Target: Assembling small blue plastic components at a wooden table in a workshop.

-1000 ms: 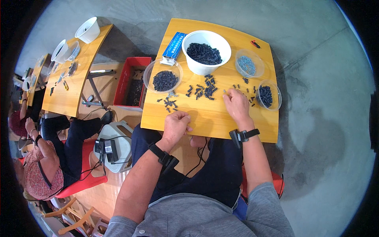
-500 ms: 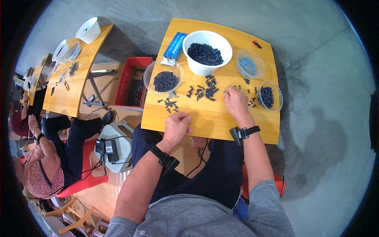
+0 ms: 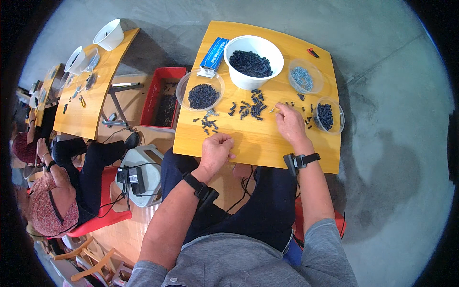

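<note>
My left hand (image 3: 216,152) is closed above the table's near edge, thumb and fingers pressed together; whatever it holds is hidden. My right hand (image 3: 290,124) reaches over the tabletop, its index finger stretched out beside a small silvery piece (image 3: 272,110). Left of that hand lies a loose heap of short black plastic parts (image 3: 253,107). Several black pieces with stems (image 3: 209,126) are scattered just beyond my left hand, beneath a few small silvery bits (image 3: 210,113). To the right, a clear tub of black parts (image 3: 325,116) stands near more loose black pieces (image 3: 309,119).
A white bucket (image 3: 253,62) of black parts, a blue box (image 3: 214,54), a clear tub of dark pieces (image 3: 202,95) and a tub of bluish screws (image 3: 302,80) stand on the wooden table (image 3: 239,146). A red crate (image 3: 162,103) sits left. A person (image 3: 55,201) sits farther left.
My right hand has shifted slightly right, and the silvery piece now shows apart from its fingertip. My left hand stays closed in nearly the same place. The whole view has moved a little.
</note>
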`<state>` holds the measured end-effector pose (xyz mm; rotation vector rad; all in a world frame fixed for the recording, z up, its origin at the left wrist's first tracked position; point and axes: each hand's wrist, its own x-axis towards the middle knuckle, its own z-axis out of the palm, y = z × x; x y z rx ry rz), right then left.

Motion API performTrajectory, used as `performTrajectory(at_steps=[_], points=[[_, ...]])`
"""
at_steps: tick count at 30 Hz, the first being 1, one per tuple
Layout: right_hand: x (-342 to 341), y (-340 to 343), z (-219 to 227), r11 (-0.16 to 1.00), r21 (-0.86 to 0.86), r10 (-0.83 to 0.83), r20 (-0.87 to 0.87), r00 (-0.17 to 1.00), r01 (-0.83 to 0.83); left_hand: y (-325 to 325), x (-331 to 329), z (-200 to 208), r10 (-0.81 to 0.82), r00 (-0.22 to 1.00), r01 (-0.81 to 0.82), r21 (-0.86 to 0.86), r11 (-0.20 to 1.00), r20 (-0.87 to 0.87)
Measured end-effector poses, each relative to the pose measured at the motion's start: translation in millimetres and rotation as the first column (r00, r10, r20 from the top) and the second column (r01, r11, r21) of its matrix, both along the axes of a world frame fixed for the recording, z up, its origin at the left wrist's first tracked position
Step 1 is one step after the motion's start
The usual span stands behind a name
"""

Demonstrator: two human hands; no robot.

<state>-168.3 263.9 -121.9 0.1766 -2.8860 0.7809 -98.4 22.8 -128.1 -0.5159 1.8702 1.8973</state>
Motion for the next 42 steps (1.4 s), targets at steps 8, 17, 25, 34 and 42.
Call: performTrajectory(at_steps=[8,17,25,34,42], points=[[15.0,-4.2,5.1,0.997,-0.070,-0.027,-0.142,0.990,0.017,1.1,0.5,0.4,0.008,0.999,-0.007,0.011,1.000,-0.038],[14.0,-61.6,15.9,0.983,-0.045,0.170,-0.099,0.980,-0.175,-0.5,1.8,-6.7,0.016,0.996,-0.014,0.030,0.999,-0.090],[7.2,-96.8,19.4,0.974,-0.009,0.224,-0.029,0.974,-0.224,-0.1,2.1,-12.3,0.028,0.992,-0.023,0.049,0.999,-0.119],[-8.8,-107.9,13.6,0.952,0.079,0.299,-0.015,0.954,-0.297,-2.1,1.4,-12.0,-0.017,0.993,0.017,0.003,1.000,-0.121],[-6.8,-114.0,11.8,0.947,0.132,0.294,0.011,0.956,-0.293,-2.0,2.2,-11.6,-0.032,0.988,0.028,-0.025,0.999,-0.153]])
